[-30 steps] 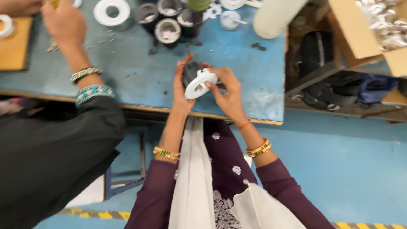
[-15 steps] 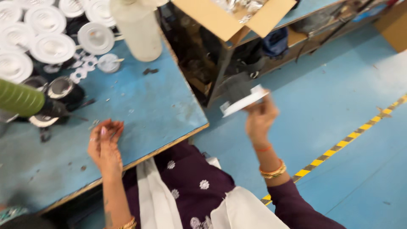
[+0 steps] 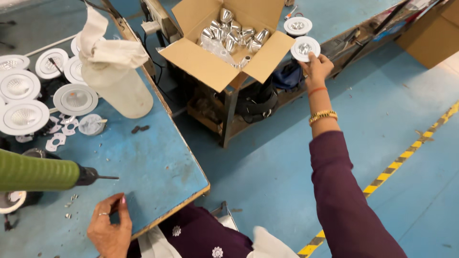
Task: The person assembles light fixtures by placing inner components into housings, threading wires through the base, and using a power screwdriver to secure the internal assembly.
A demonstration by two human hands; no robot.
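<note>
Right grip [image 3: 316, 66]: my fingers pinch the rim of a round white lamp [image 3: 305, 48], face up, arm stretched far out to the side over the blue floor [image 3: 411, 95]. I hold the lamp just beside a second lamp of the same kind [image 3: 297, 25], which already lies on the side bench [image 3: 334, 24]; whether mine touches the bench yet I cannot tell. Between the two benches stands an open carton [image 3: 210, 62] filled with shiny metal reflectors [image 3: 234, 33].

Left grip [image 3: 110, 229]: released, fingers loosely curled, resting on the near edge of the blue counter [image 3: 153, 162] and holding nothing. Just ahead of it hangs a green driver [image 3: 43, 170], its bit pointing right above the counter, with small screws [image 3: 71, 200] scattered beneath.

State of work, as I judge it: one lamp is set down on the side bench, and the one in my right grip is arriving beside it, not yet let go. On the counter's far left a cluster of white lamps [image 3: 28, 91] lies face up, with loose white brackets [image 3: 60, 136] and a cloth-capped plastic bottle [image 3: 114, 81] near them. These, and the full carton, suggest that much of the batch is left.
</note>
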